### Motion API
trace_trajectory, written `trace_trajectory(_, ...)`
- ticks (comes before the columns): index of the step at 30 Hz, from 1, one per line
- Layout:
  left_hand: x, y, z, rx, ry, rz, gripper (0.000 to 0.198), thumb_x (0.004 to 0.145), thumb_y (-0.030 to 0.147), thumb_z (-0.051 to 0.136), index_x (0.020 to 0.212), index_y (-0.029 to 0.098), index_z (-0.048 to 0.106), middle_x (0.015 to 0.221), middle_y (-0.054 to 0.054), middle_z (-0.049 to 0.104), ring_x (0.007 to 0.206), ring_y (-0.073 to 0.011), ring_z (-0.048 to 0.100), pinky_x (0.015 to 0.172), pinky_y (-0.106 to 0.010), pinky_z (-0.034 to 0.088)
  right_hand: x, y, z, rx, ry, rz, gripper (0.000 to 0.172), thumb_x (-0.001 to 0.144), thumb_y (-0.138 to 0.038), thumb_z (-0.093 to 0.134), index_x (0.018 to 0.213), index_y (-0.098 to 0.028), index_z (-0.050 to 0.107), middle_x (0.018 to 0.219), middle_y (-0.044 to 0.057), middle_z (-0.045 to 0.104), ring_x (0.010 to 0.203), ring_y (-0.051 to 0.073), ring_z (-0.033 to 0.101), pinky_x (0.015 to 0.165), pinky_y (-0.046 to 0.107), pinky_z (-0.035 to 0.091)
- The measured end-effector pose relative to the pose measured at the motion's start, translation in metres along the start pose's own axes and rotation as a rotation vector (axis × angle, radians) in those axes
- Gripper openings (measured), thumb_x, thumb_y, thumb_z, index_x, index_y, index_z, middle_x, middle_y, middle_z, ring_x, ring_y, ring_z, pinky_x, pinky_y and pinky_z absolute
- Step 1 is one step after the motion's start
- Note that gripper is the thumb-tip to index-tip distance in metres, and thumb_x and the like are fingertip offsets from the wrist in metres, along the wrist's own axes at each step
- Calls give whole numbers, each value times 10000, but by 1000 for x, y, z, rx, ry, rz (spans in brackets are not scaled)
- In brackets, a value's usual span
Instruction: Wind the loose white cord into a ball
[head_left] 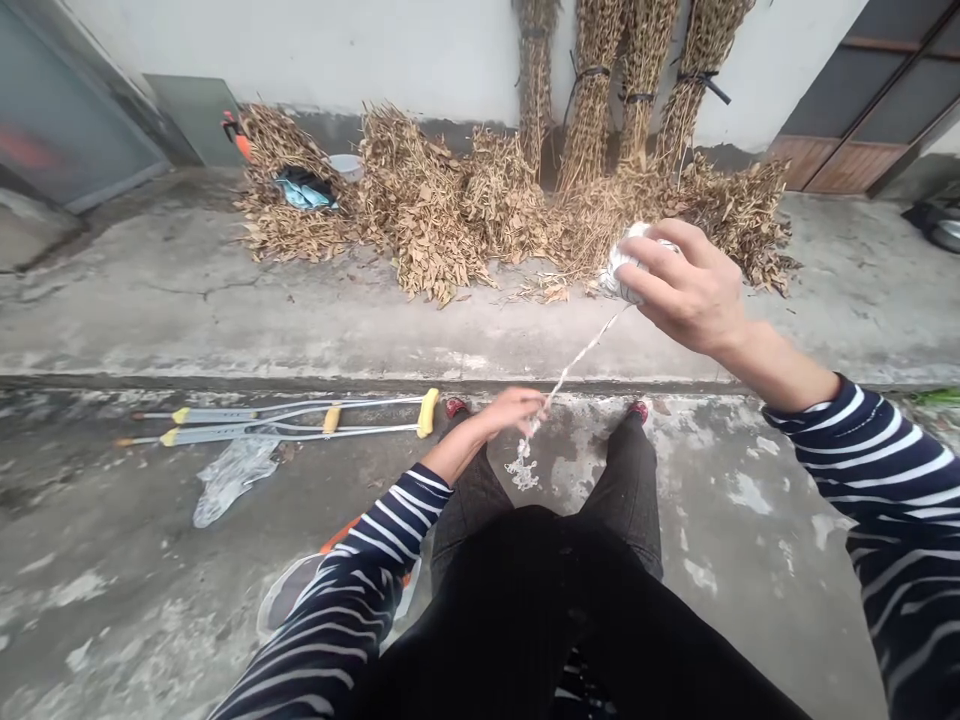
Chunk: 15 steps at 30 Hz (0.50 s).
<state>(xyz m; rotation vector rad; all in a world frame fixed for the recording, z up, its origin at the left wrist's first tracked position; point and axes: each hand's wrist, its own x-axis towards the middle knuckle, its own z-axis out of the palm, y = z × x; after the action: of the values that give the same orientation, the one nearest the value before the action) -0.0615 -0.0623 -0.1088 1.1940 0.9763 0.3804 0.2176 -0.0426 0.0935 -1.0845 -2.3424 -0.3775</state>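
From my remote post I go from the left: in the left part of the frame, a pair of crutches (330, 420) lies flat on the concrete ground (360, 490), with a clear plastic bag (234, 480) at their lower side; whether it lies partly under them, I cannot tell. Above, from upper left to upper right, a heap of dry plant stalks (442, 220) lies along the foot of the wall (420, 60). Near the middle of the frame is the left hand (514, 410), whose fingers seem to be pinched on a white cord (577, 360), though a little blur makes their exact hold hard to read. Just below these fingers hangs a loose tangle (523, 470) of the same cord, between the two trouser legs (626, 480). The cord's long axis is the relation I find most important: it goes straight, as if under tension, from the left hand diagonally up and to the right. There it reaches a ball of cord (619, 265), which the right hand (690, 290) grips from above with curled fingers. So the ball lies up and right of the left hand and at the left side of the right hand, which is the nearer one to it; the left hand is nearer to the tangle.
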Motion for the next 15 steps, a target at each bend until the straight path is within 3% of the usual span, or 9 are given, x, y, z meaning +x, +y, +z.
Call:
trace_trajectory(2,8,19,2,52,231,131,387,841,247,753,1211,138,729,1235,-141,744,983,-251,765,778,-335,637,4,-3,-2,8,-31,-9,406,1103,-545,380,1137,-295,698,1384,-36,704,1407,246,583,1230,456,487)
trace_trajectory(3,12,31,8,15,273,238,425,837,216,746,1257,154,711,1332,-139,710,1071,-259,746,809,-337,637,7,-4,-3,6,-47,-18,397,1102,-545,387,1152,-297,694,1390,-38,701,1416,241,575,1235,448,479)
trace_trajectory(5,23,57,25,-137,262,470,444,822,187,748,1262,163,695,1454,-139,643,1257,-270,663,817,-310,634,13,-7,-3,-17,-89,-53,375,1110,-513,389,1191,-295,682,1417,-32,686,1445,241,550,1240,450,469)
trace_trajectory(7,31,81,45,-295,242,605,396,800,193,780,1184,147,700,1336,-136,701,1219,-245,667,772,-268,619,19,-10,-3,-55,-126,-99,359,1122,-462,377,1221,-282,671,1441,-14,671,1473,259,523,1227,483,473)
trace_trajectory(9,34,98,63,-403,225,628,296,801,222,801,1064,126,706,1040,-99,760,964,-185,719,711,-239,592,23,-12,-2,-76,-144,-145,345,1127,-423,369,1238,-273,660,1443,-3,667,1487,279,508,1204,521,486)
trace_trajectory(11,31,106,76,-471,196,610,231,821,272,806,951,113,700,819,-49,726,739,-132,690,658,-227,562,26,-12,-2,-82,-158,-178,334,1131,-394,361,1245,-275,651,1444,-2,664,1495,290,499,1186,544,493)
trace_trajectory(15,14,101,79,-576,66,510,266,848,338,794,905,106,677,710,-25,690,581,-107,646,539,-209,480,26,-7,-1,-63,-209,-170,314,1127,-352,369,1217,-279,661,1494,10,633,1491,333,499,1153,587,492)
